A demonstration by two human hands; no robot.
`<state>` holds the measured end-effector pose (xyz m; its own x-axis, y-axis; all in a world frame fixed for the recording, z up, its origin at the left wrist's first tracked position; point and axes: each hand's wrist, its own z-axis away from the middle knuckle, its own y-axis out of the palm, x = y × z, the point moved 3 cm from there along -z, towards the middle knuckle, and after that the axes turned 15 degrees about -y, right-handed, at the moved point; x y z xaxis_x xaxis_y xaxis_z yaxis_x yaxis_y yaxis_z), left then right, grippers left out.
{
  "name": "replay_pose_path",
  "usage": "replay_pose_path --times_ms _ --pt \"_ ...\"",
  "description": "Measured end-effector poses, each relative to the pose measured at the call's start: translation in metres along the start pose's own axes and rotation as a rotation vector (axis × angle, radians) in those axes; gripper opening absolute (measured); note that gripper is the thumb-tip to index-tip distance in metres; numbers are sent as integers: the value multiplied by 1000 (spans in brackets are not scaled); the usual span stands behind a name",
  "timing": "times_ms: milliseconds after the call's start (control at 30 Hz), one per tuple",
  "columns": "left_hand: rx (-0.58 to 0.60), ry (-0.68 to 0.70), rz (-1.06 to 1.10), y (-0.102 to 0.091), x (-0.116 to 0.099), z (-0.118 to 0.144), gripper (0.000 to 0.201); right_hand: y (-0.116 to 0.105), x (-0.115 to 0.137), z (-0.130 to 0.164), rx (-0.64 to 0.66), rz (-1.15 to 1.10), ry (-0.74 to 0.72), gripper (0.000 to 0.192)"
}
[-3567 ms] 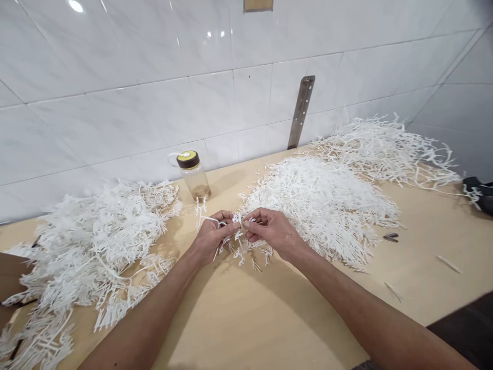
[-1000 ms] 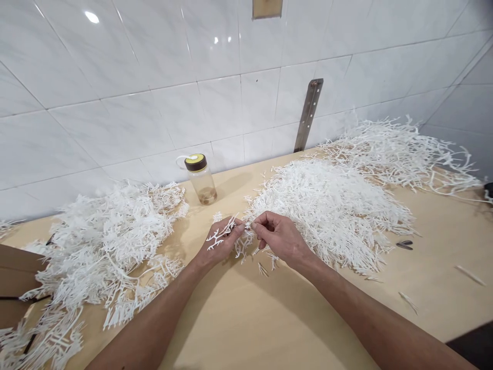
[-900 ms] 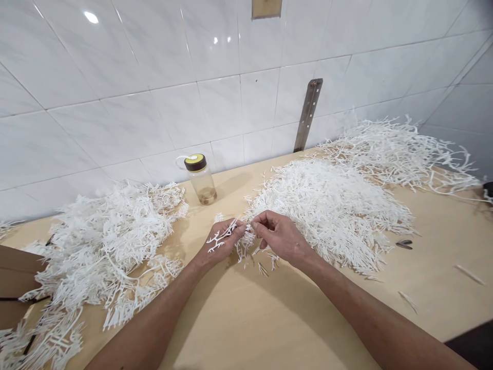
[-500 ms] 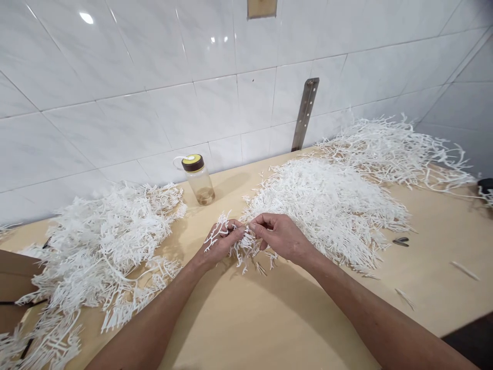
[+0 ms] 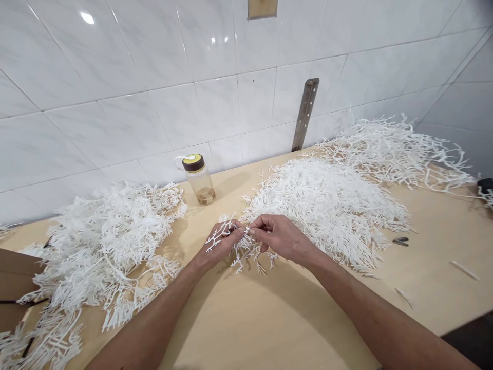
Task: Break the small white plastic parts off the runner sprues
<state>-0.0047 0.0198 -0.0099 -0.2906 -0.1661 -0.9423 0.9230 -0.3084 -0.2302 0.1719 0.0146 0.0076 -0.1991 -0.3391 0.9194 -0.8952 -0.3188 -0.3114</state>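
Head view, and your white branched piece [image 5: 217, 236] is at your fingertips over the surface [image 5: 265, 318], well in from its far edge! Your left hand [image 5: 222, 248] pinches it, thumb against fingers; your right hand [image 5: 284, 238] nips a small white tip [image 5: 248, 230] just beside, same piece or not, I can't tell. Beyond your right hand, one feathery heap [image 5: 323, 205] spreads; the bottle [image 5: 200, 184] stands upright near the far edge, a second heap [image 5: 111, 231] to its left.
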Motion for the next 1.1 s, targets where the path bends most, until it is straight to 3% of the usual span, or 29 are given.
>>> replay_pose_path --times_ms 300,533,767,900,1100 --pt "15 54 -141 3 -10 7 36 -4 -13 2 114 -145 88 19" --pt "-10 98 -283 7 -17 14 35 -11 -14 2 164 -128 102 24" --pt "43 60 -195 6 -17 15 34 -16 -7 3 257 -114 110 29" --pt "46 59 -135 5 -16 14 35 -15 -8 2 236 -99 88 30" --pt "93 -20 -76 5 -11 11 37 -14 -5 3 207 42 22 18"
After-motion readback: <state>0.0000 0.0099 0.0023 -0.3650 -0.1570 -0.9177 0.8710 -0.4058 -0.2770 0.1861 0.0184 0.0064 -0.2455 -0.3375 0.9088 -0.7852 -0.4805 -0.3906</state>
